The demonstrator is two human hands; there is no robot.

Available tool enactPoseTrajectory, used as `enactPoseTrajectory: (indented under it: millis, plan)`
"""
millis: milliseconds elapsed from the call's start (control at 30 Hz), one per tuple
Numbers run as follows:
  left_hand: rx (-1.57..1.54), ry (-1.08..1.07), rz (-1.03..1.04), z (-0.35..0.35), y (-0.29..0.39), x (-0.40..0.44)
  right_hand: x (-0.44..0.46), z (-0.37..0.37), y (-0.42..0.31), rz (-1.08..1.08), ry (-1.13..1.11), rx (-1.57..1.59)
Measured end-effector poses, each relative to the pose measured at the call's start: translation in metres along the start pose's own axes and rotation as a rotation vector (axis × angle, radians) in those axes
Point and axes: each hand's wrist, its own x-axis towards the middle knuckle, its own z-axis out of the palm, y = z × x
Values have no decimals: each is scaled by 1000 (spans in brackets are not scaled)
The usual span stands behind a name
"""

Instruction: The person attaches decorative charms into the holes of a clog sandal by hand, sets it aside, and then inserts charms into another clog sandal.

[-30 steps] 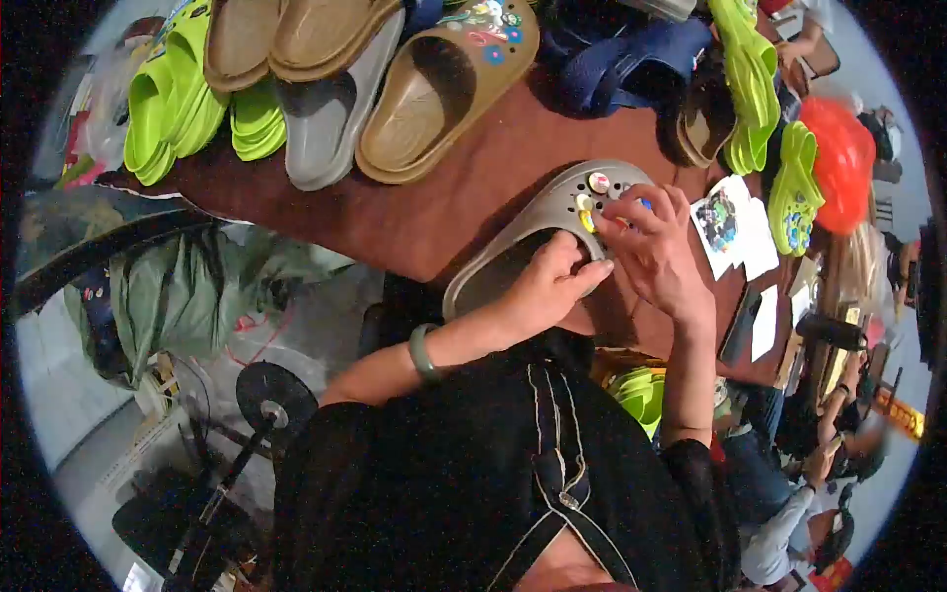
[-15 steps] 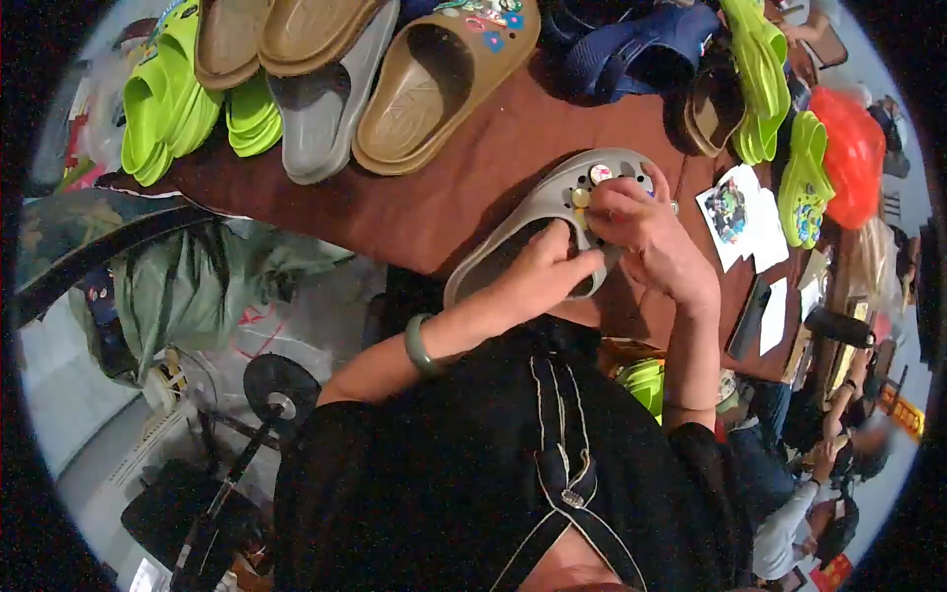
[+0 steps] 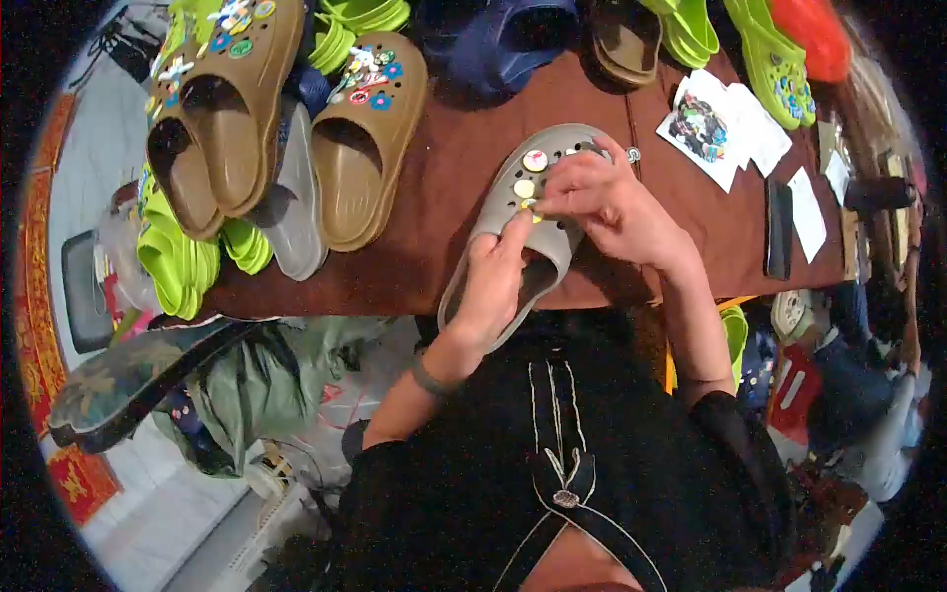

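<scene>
A grey clog [image 3: 501, 202] lies on the brown-covered table, toe pointing away from me, with small holes over its top. Two round charms sit in it, one white with a red mark [image 3: 535, 160] and one pale yellow [image 3: 524, 187]. My left hand [image 3: 491, 286] grips the clog at its foot opening, some fingers hidden inside. Over the upper, my right hand [image 3: 612, 207] pinches at a small yellowish shoe charm [image 3: 533, 206], close to the left fingertips. A small round charm [image 3: 633, 155] rests on the cloth beyond the right hand.
Brown clogs with charms [image 3: 370, 148] and green clogs [image 3: 178, 257] are at the left. Navy clogs [image 3: 508, 44] stand at the back. Printed card [image 3: 702, 133], white paper [image 3: 807, 212] and a flat black object [image 3: 778, 229] lie right. The table's front edge [image 3: 375, 308] is close.
The view has shifted, so the table contents appear moved. My left hand has turned more upright along the clog, its thumb nearer the right fingertips. The right hand stays pinched at the upper.
</scene>
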Motion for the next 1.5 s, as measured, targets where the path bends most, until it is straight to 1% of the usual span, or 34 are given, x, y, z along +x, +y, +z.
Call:
enactPoseTrajectory:
  millis: [33, 133, 233, 267, 367, 400, 500, 533, 567, 633, 733, 833, 867, 967, 1000, 1033, 1100, 1133, 1233, 1267, 1300, 1367, 1433, 1500]
  plan:
    - [-12, -2, -13, 2, 1, 0, -3, 1, 3, 32, 32, 72]
    - [29, 65, 4, 8, 5, -2, -4, 8, 1, -8, 92, -56]
    - [-11, 83, 39, 5, 1, 1, -2, 10, -7, -50, 35, -190]
    - [55, 105, 59, 7, 2, 1, 0, 10, -10, -82, 29, -266]
    - [116, 61, 128, -1, -10, 10, 5, 13, -14, -122, -27, -294]
    - [181, 85, 122, 2, -2, 8, 5, 15, -14, -101, 12, -270]
    - [244, 120, 1, 9, 22, -4, -12, 22, -3, -18, 272, 23]
    - [140, 113, -2, 8, 23, -4, -24, 17, 0, 78, 378, 0]
    - [113, 92, 73, 1, 20, -3, -39, 12, 4, 171, 477, -19]
    - [172, 120, 10, -10, 35, -13, -63, 3, 16, 332, 608, 28]
    - [58, 118, 38, -22, 39, -4, -93, 12, 36, 601, 640, 133]
    - [-75, 160, 44, -30, 34, 9, -94, 26, 42, 591, 607, 120]
    - [-87, 132, 46, -29, 33, 9, -90, 31, 43, 546, 599, 99]
    - [-190, -9, 28, -20, 38, 1, -73, 39, 38, 505, 545, -151]
    - [-180, -53, 26, -29, 33, 7, -73, 46, 50, 423, 485, -242]
    - [-109, 17, 96, -26, 32, 1, -70, 52, 49, 395, 542, -255]
    - [274, 33, 202, -31, 30, 0, -66, 53, 46, 447, 511, -89]
    - [263, 64, 195, -31, 30, -2, -65, 51, 43, 484, 503, -17]
    - [229, 85, 157, -25, 25, 0, -61, 43, 28, 490, 526, 227]
    - [233, 81, 152, -30, 24, 2, -59, 41, 22, 434, 537, 235]
    - [238, 81, 147, -37, 22, 2, -55, 41, 15, 433, 524, 312]
    - [495, -78, 495, -48, 14, -2, -44, 40, 0, 427, 494, 466]
    - [302, 40, 284, -33, 18, -3, -31, 41, -15, 322, 456, 449]
    - [274, 54, 235, -32, 21, -2, -18, 51, -24, 247, 481, 474]
